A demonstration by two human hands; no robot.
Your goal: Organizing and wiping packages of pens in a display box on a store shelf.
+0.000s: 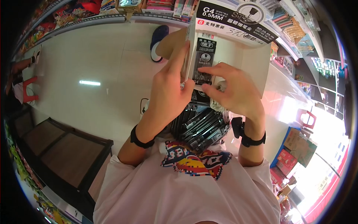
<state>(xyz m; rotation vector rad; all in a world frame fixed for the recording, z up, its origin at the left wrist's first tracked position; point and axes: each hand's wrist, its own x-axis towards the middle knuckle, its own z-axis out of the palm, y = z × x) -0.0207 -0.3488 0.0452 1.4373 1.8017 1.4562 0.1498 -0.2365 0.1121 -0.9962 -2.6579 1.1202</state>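
My left hand (170, 86) grips the left wall of a white cardboard display box (253, 58) with a black printed header, tilted in front of me. A flat black packet (205, 58), apparently of pen refills, stands inside it. My right hand (235, 84) reaches in at the near side, its index finger and thumb on the lower part of that packet. Part of a crumpled whitish thing (216, 105) shows beneath the right hand. Below the box, against my shirt, lies a pile of similar black packets (204, 127); what supports them is mostly hidden.
Shelves of packaged goods (162, 8) run along the far side, with more stationery shelves (291, 28) at right. A black-framed rack (64, 151) stands at left, near a seated person's leg (23, 64) and a red stool (29, 89). Cartons (299, 145) are stacked at right.
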